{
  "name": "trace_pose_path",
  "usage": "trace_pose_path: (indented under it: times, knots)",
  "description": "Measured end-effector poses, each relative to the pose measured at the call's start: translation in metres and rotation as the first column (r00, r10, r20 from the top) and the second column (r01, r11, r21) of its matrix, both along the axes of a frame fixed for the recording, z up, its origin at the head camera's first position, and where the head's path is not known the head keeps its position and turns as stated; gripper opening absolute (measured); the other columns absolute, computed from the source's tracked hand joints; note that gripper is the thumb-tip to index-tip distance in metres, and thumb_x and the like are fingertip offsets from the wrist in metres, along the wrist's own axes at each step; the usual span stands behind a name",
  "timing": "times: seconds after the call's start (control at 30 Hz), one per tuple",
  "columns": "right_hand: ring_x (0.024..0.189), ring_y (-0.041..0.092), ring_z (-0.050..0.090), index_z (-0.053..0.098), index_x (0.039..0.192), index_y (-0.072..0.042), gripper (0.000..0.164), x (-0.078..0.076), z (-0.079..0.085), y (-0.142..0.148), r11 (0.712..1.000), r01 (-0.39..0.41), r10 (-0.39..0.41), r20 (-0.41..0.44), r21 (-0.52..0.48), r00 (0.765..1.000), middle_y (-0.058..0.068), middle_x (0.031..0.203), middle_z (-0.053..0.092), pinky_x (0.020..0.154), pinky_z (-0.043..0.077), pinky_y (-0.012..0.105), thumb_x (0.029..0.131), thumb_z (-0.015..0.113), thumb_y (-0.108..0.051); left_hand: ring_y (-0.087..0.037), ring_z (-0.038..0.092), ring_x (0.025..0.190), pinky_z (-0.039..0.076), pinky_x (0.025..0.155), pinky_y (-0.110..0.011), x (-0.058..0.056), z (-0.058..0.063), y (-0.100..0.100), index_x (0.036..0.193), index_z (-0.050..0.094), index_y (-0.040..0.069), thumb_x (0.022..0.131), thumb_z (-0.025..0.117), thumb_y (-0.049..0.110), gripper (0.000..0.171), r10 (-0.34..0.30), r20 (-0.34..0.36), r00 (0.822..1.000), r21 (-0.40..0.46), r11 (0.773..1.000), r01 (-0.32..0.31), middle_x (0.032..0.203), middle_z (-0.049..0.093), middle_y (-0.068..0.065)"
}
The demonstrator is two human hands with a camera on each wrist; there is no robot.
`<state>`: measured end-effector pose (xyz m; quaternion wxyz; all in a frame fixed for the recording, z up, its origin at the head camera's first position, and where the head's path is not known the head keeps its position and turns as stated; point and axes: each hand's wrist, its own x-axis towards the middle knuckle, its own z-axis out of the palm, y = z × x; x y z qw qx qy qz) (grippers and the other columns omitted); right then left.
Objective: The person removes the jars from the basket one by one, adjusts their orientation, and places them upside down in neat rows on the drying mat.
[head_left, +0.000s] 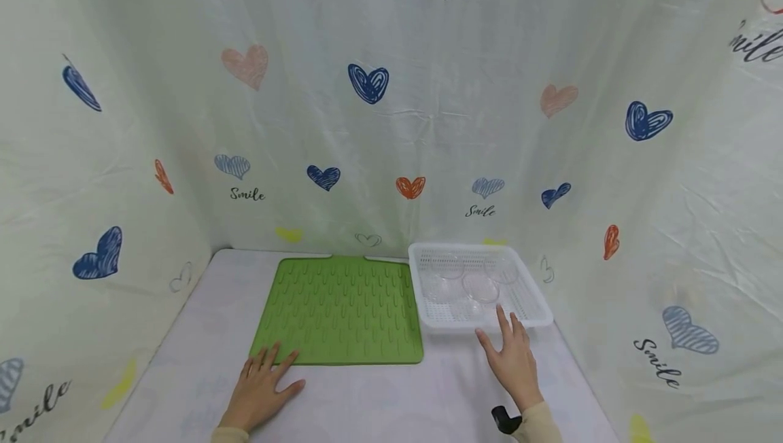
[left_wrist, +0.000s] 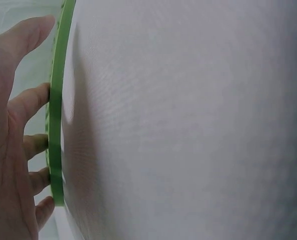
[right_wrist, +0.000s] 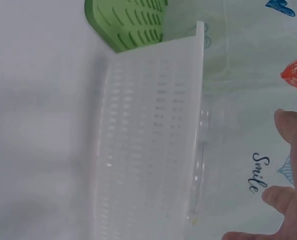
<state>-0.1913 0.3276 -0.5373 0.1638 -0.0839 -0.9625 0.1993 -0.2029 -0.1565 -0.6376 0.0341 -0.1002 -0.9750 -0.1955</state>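
A green ridged mat (head_left: 342,314) lies flat on the white table. My left hand (head_left: 259,388) has its fingers spread at the mat's near left corner, and in the left wrist view the fingertips (left_wrist: 42,91) meet the mat's edge. To the mat's right stands a white perforated plastic basket (head_left: 483,327) holding several clear round vessels (head_left: 480,289); their exact kind is hard to make out. My right hand (head_left: 514,363) is by the basket's near side, fingers extended and holding nothing. In the right wrist view it hovers above the level of the basket's rim (right_wrist: 199,100), apart from it.
White cloth (head_left: 355,409) covers the table. A pale curtain (head_left: 391,130) printed with hearts and the word Smile hangs behind and on both sides. On my right wrist is a black device (head_left: 506,420).
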Motion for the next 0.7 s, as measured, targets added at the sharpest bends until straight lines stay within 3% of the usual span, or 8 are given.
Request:
trace_pose_path:
  times: [0.27,0.37,0.53,0.7]
  knots:
    - [0.126,0.056,0.035,0.031,0.15,-0.005,0.084,-0.027,-0.002,0.014,0.995,0.086,-0.089,-0.053,-0.045,0.995,0.037,0.14,0.034,0.092,0.039,0.071,0.089,0.06,-0.055,-0.05,0.031,0.136,0.022,0.109,-0.067,0.0,-0.001,0.0,0.137,0.056,0.02,0.084,0.06,0.063,0.069,0.002,-0.057,0.998,0.005,1.0,-0.001,0.148,0.04,-0.024]
    - [0.125,0.057,0.036,0.036,0.147,-0.003,0.086,-0.037,-0.004,0.017,0.991,0.126,-0.129,-0.069,-0.049,0.989,0.038,0.138,0.037,0.095,0.037,0.07,0.086,0.063,-0.057,-0.05,0.03,0.137,0.022,0.109,-0.067,-0.001,-0.004,0.0,0.137,0.055,0.021,0.084,0.058,0.066,0.07,-0.003,-0.052,0.999,-0.009,1.0,0.002,0.149,0.039,-0.024]
    - [0.126,0.056,0.035,0.042,0.141,0.001,0.092,-0.05,-0.011,0.018,0.981,0.181,-0.183,-0.019,-0.062,0.983,0.037,0.135,0.042,0.102,0.028,0.07,0.082,0.06,-0.068,-0.05,0.03,0.137,0.023,0.109,-0.067,0.001,-0.003,-0.002,0.137,0.055,0.021,0.083,0.057,0.067,0.07,0.0,-0.032,0.999,-0.024,1.0,0.0,0.149,0.039,-0.023]
    - [0.118,0.058,0.044,0.05,0.133,0.004,0.1,-0.066,-0.017,0.018,0.978,0.208,-0.208,-0.022,0.006,0.978,0.037,0.127,0.052,0.099,0.027,0.073,0.076,0.058,-0.077,-0.051,0.03,0.137,0.022,0.109,-0.068,0.003,0.003,-0.001,0.138,0.054,0.021,0.084,0.056,0.067,0.071,-0.001,-0.005,1.0,-0.028,1.0,0.001,0.149,0.039,-0.023]
